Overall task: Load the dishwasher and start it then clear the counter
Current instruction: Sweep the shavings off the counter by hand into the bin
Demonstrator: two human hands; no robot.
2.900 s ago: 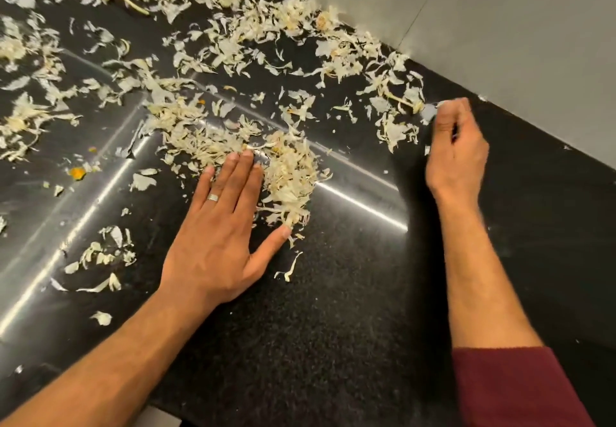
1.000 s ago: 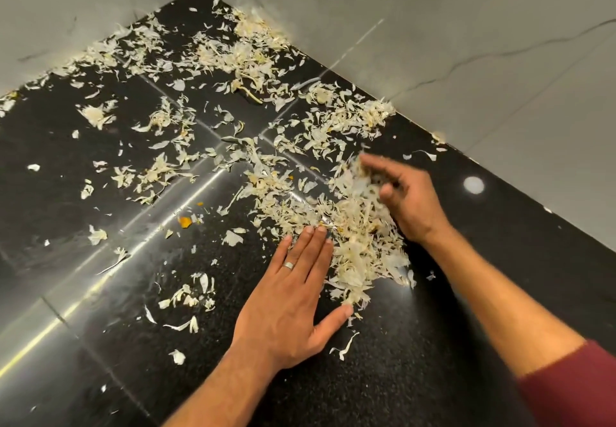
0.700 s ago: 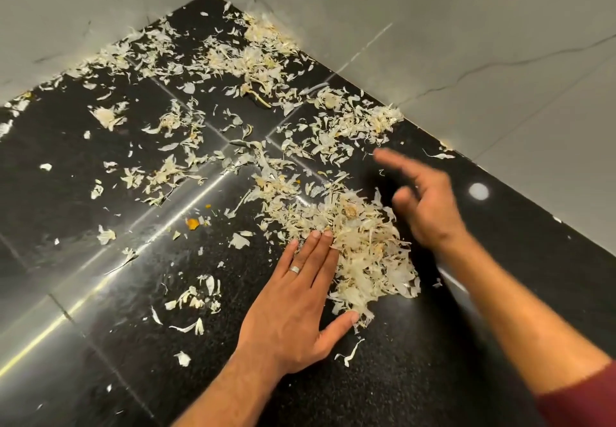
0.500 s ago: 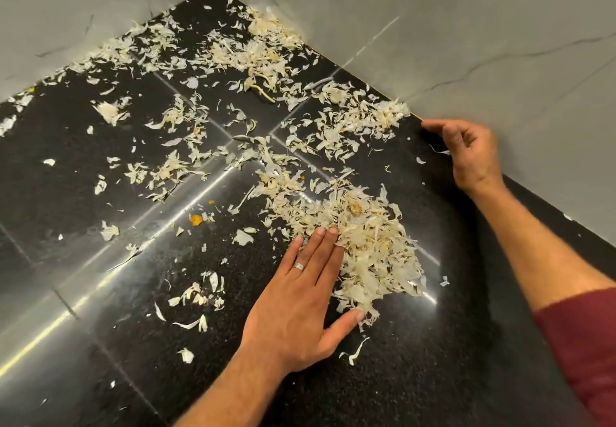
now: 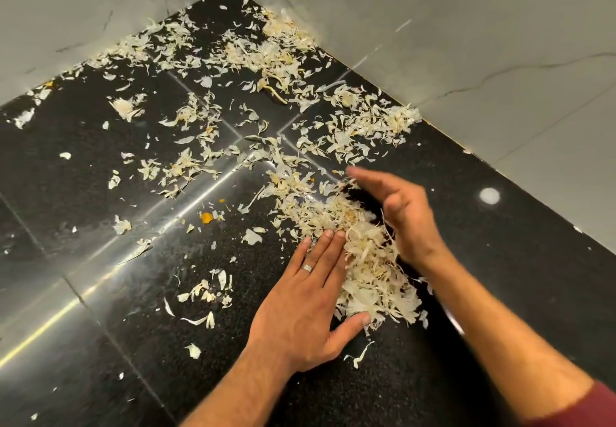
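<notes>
Open hands (image 5: 350, 260) flanking peel pile (image 5: 370, 260) on counter (image 5: 500, 260)

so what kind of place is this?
Likely a home kitchen: polished black speckled stone counter in a corner of grey marble-look wall tiles, littered with pale papery peel scraps.

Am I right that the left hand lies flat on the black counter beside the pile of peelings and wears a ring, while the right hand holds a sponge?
Not quite: the head view shows the right hand bare and open, holding no sponge, cupped against the pile of peelings. The rest holds: the left hand lies flat on the black counter beside the pile and wears a ring.
</notes>
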